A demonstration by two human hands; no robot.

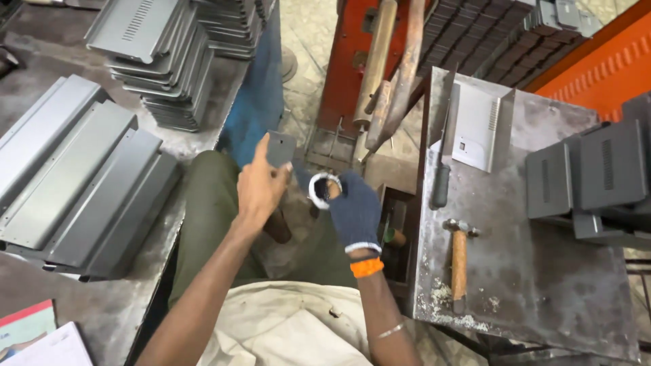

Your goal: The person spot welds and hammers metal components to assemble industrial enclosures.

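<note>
My bare left hand (260, 184) holds a small dark grey metal plate (280, 148) upright between thumb and fingers, in front of my lap. My right hand (354, 209), in a dark blue knit glove with an orange cuff, grips a white ring-shaped piece (320, 188), perhaps a roll of tape, just right of the plate. The two hands are close together, the ring almost touching the left fingers. What lies behind the ring is hidden by the glove.
A steel workbench (536, 285) on the right carries a hammer (460, 257), a file with a dark handle (444, 152), a bent grey panel (480, 129) and dark metal boxes (590, 179). Stacked grey sheet-metal panels (74, 176) lie on the left table. A red machine with long levers (390, 68) stands ahead.
</note>
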